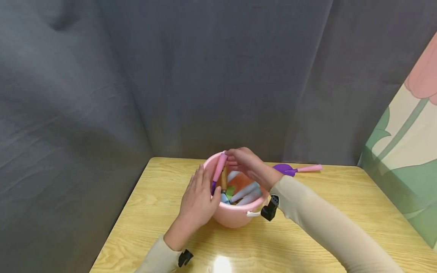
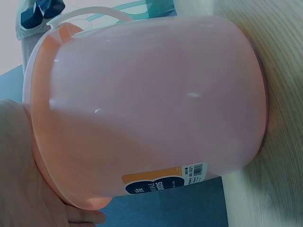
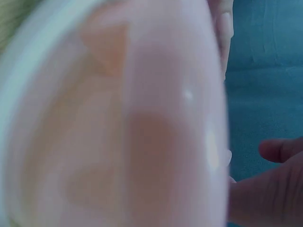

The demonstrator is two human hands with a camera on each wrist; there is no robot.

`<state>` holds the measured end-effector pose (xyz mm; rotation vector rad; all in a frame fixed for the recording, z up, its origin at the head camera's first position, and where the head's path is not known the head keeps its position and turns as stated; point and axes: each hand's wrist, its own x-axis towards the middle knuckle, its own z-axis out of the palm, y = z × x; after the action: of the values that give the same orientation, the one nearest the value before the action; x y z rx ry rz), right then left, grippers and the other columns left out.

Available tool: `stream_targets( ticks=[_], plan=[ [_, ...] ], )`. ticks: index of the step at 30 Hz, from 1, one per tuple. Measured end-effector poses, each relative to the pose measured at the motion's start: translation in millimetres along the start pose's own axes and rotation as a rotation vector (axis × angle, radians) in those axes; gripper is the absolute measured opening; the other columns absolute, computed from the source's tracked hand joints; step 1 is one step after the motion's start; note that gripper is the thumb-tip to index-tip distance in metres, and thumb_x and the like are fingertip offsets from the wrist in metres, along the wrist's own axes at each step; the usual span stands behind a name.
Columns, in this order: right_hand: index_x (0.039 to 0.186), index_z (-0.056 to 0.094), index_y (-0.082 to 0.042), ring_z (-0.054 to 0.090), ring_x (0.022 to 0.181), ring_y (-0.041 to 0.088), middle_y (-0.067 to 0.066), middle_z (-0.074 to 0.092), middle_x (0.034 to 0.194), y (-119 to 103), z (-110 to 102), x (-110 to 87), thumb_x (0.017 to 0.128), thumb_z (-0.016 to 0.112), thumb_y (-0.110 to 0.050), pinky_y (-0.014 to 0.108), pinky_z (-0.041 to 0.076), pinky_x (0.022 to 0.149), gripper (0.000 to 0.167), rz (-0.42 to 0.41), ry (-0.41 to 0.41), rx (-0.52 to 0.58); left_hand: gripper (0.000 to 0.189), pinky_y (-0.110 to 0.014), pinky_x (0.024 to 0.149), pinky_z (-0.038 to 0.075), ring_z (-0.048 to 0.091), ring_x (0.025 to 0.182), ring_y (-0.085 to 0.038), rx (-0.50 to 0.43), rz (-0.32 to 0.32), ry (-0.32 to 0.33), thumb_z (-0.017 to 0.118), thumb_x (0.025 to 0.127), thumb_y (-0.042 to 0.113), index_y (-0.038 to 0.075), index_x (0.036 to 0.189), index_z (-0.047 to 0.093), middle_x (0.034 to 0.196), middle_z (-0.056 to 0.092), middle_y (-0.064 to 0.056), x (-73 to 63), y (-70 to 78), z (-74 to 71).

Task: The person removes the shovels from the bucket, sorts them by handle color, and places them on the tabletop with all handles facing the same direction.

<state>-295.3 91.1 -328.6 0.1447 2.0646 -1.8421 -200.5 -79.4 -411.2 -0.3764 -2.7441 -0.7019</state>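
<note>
A pink bucket (image 1: 235, 218) stands on the table, holding several handled tools. My left hand (image 1: 198, 199) rests on its left rim, fingers straight; the left wrist view also shows this hand (image 2: 28, 184) against the rim. My right hand (image 1: 244, 161) is over the far rim, fingertips close to the pink handle (image 1: 219, 167) of a tool with a purple lower part. I cannot tell whether they touch it. In the right wrist view, the bucket's wall (image 3: 175, 94) hides most of the right hand (image 3: 270, 191), whose thumb stands apart with nothing against it.
Behind the bucket to the right lies a purple tool with a pink handle (image 1: 308, 168). A wooden handle (image 1: 224, 178) and pale handles (image 1: 246, 192) show inside the bucket. The bucket's white carrying handle (image 1: 253, 214) hangs at the near right. Grey curtains (image 1: 218, 76) close off the table's back and left.
</note>
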Motion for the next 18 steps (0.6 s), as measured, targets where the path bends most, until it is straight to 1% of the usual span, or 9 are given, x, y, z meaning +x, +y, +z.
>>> stream_targets(
  ticks=[2, 4, 7, 9, 12, 15, 18],
  plan=[
    [0.126, 0.057, 0.007, 0.066, 0.1, 0.028, 0.017, 0.062, 0.114, -1, 2, 1.7, 0.099, 0.057, -0.021, 0.044, 0.048, 0.107, 0.038, 0.019, 0.001, -0.038, 0.077, -0.05, 0.123, 0.021, 0.019, 0.155, -0.031, -0.001, -0.002, 0.0, 0.053, 0.1, 0.043, 0.006, 0.161, 0.023, 0.168, 0.015, -0.017, -0.6, 0.0, 0.0],
    [0.122, 0.059, 0.007, 0.066, 0.093, 0.026, 0.016, 0.063, 0.109, -1, 4, 3.2, 0.099, 0.057, -0.02, 0.043, 0.05, 0.105, 0.036, 0.031, 0.002, -0.066, 0.077, -0.051, 0.123, 0.022, 0.019, 0.155, -0.032, -0.001, -0.002, 0.0, 0.053, 0.1, 0.043, 0.006, 0.161, 0.023, 0.168, 0.015, -0.017, -1.2, 0.0, -0.1],
    [0.115, 0.059, 0.006, 0.062, 0.078, 0.018, 0.012, 0.06, 0.095, 1, 7, 6.6, 0.099, 0.057, -0.02, 0.039, 0.054, 0.098, 0.031, 0.048, 0.005, -0.094, 0.077, -0.052, 0.123, 0.023, 0.018, 0.155, -0.032, -0.001, -0.003, -0.005, 0.051, 0.1, 0.045, 0.005, 0.161, 0.023, 0.168, 0.015, -0.018, -2.4, 0.5, -0.1],
    [0.11, 0.058, 0.004, 0.059, 0.072, 0.015, 0.009, 0.057, 0.089, 1, 8, 8.5, 0.1, 0.057, -0.021, 0.038, 0.055, 0.095, 0.027, 0.061, 0.008, -0.113, 0.077, -0.052, 0.123, 0.023, 0.018, 0.155, -0.032, -0.003, -0.005, -0.009, 0.052, 0.1, 0.044, 0.004, 0.16, 0.023, 0.168, 0.014, -0.018, -3.0, 0.8, 0.0],
    [0.107, 0.059, 0.003, 0.058, 0.068, 0.013, 0.007, 0.056, 0.083, 2, 10, 10.8, 0.101, 0.057, -0.023, 0.038, 0.056, 0.094, 0.028, 0.066, 0.013, -0.175, 0.077, -0.051, 0.123, 0.022, 0.018, 0.155, -0.032, 0.002, -0.006, -0.011, 0.052, 0.1, 0.043, 0.003, 0.16, 0.024, 0.168, 0.015, -0.018, -3.4, 1.2, 0.5],
    [0.106, 0.062, 0.004, 0.058, 0.066, 0.014, 0.007, 0.057, 0.081, 0, 10, 12.8, 0.101, 0.057, -0.026, 0.039, 0.055, 0.097, 0.031, 0.07, 0.018, -0.268, 0.077, -0.051, 0.123, 0.022, 0.019, 0.155, -0.032, 0.009, -0.003, -0.005, 0.053, 0.1, 0.043, 0.002, 0.159, 0.026, 0.168, 0.016, -0.018, -3.2, 1.0, 0.7],
    [0.102, 0.065, 0.005, 0.057, 0.062, 0.012, 0.006, 0.057, 0.075, -2, 10, 15.6, 0.101, 0.058, -0.027, 0.039, 0.056, 0.094, 0.033, 0.063, 0.022, -0.348, 0.077, -0.051, 0.123, 0.023, 0.02, 0.154, -0.032, 0.02, 0.005, -0.001, 0.053, 0.1, 0.044, 0.002, 0.159, 0.027, 0.168, 0.017, -0.019, -2.5, 0.5, 1.1]
  ],
)
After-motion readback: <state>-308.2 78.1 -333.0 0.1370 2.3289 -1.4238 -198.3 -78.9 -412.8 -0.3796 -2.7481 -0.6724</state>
